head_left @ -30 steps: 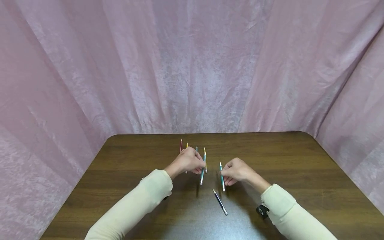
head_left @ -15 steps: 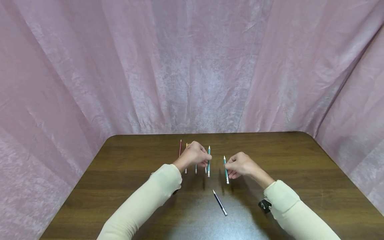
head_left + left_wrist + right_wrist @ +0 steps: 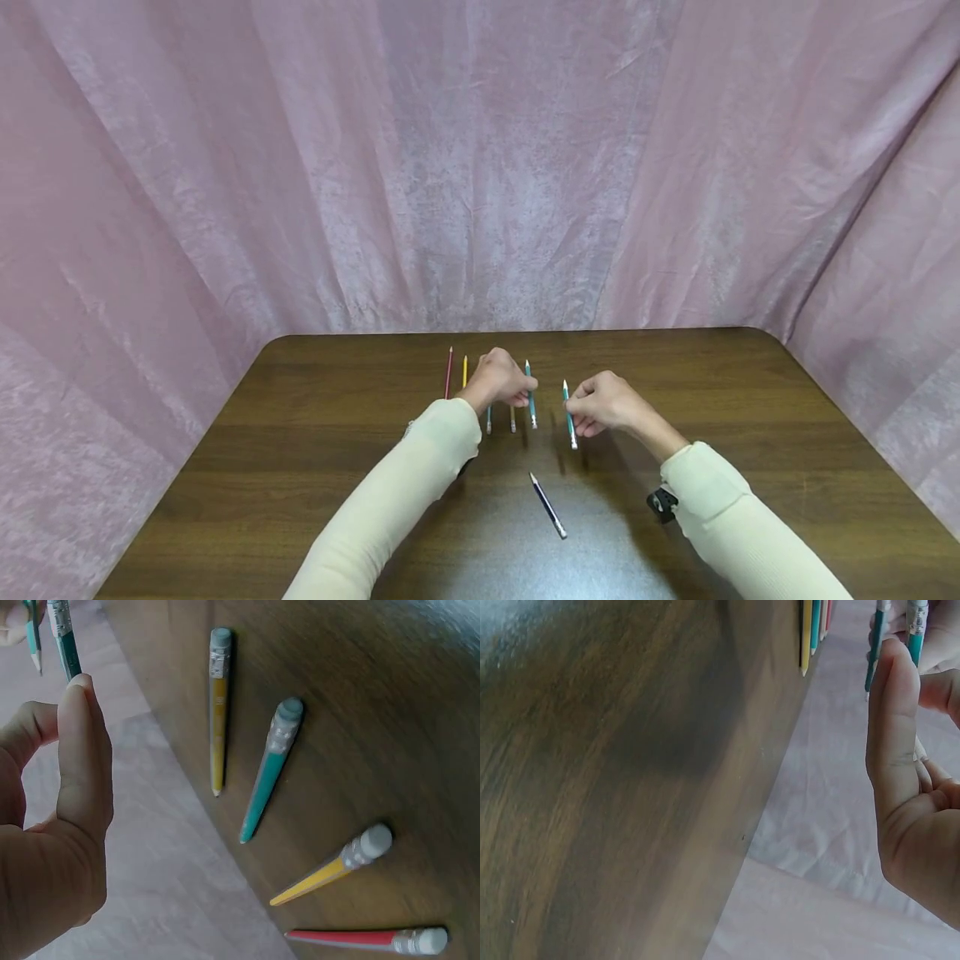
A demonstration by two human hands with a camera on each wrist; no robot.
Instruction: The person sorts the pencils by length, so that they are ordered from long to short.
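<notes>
My left hand (image 3: 501,379) pinches a teal pencil (image 3: 532,410) between thumb and fingers, tip pointing away and eraser towards me. A similar teal pencil (image 3: 573,433) is pinched by my right hand (image 3: 609,404), to the right of the first. Shadows below suggest both pencils are off the table. Left of them lie a red pencil (image 3: 345,937), a yellow pencil (image 3: 319,880), a teal pencil (image 3: 265,784) and another yellow pencil (image 3: 218,712), roughly side by side. In the head view my left hand and sleeve partly cover this row.
A dark pencil (image 3: 548,505) lies slanted on the brown wooden table (image 3: 247,467), closer to me than both hands. Pink curtains (image 3: 495,167) hang behind the table's far edge and along the sides.
Both hands have moved away from me and to the right with their teal pencils. The left one's pencil has passed from over the right-hand yellow pencil to its right side.
</notes>
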